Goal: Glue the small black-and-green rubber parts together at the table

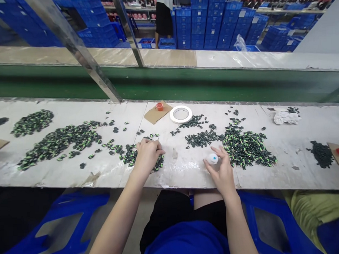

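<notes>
My left hand [148, 152] is over a pile of small black-and-green parts [128, 156]. Its fingers are curled down and pressed together, and whatever they pinch is hidden beneath them. In my right hand [223, 170], thumb and fingers curve around a small white round object with a blue dot [213, 158], its kind unclear, just above the tabletop. Beside that hand, on the right, lies a larger pile of black-and-green parts [248, 148]. Small plain dark parts [201, 139] are scattered beyond the white object.
A white tape roll [173, 115] lies near a brown cardboard piece [152, 115] bearing a small red cup [159, 106]. More parts [67, 140] spread leftward. A crumpled white cloth [287, 117] sits at right. Behind the table [104, 173] run a green belt [184, 84] and metal posts [80, 52].
</notes>
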### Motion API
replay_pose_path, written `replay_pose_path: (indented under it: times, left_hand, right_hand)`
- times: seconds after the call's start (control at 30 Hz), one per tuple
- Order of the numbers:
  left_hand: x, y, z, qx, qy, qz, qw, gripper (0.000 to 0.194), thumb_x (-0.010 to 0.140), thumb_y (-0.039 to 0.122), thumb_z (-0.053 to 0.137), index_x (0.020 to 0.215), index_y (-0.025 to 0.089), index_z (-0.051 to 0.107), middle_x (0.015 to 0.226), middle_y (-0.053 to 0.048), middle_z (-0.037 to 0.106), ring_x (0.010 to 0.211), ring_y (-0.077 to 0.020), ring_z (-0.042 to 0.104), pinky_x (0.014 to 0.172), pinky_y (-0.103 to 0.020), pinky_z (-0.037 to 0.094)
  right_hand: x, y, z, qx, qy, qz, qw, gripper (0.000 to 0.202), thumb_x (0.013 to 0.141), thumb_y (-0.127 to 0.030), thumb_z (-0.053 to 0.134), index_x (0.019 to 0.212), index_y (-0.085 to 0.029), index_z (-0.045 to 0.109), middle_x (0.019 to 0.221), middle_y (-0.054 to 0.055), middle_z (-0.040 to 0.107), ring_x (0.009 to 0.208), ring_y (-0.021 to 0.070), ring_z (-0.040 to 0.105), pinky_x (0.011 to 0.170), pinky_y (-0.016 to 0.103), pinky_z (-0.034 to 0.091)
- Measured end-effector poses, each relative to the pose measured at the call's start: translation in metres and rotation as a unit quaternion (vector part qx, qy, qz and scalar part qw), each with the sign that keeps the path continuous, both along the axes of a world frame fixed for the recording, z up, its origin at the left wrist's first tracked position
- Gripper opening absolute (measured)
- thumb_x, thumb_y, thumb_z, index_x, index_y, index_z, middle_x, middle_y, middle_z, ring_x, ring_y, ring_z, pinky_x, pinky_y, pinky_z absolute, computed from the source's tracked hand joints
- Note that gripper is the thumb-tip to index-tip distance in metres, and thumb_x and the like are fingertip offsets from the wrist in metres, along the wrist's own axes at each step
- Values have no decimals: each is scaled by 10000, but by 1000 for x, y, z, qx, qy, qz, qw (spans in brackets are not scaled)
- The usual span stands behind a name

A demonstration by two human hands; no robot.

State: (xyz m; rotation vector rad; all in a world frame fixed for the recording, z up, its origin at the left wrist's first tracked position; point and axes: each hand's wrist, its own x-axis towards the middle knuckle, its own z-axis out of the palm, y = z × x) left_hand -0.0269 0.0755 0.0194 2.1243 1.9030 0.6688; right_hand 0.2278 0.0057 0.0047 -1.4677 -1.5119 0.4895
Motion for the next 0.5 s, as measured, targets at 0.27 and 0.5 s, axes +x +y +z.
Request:
replay_pose_path:
  times: [0.27, 0.5]
  left_hand:
    - [47, -23, -3, 7, -239, -154, 959, 125, 817, 218, 621, 897, 225, 716, 849, -47, 725, 781, -209, 648, 715, -343, 518]
    - [67, -48, -24, 0, -296, -181, 938, 171, 821, 134, 596, 706, 191, 709, 791, -51, 711, 718, -169, 681, 658, -284, 559]
  right_hand:
    - [10, -30, -4, -44, 214, -71, 973, 364, 654, -387, 793, 855, -211, 546, 730, 19, 697, 656, 185, 665, 600, 283, 517]
    - [19, -27, -8, 1, 386, -125, 914, 343, 613, -423, 792, 805, -175, 652, 748, 19, 671, 666, 156, 622, 613, 270, 497]
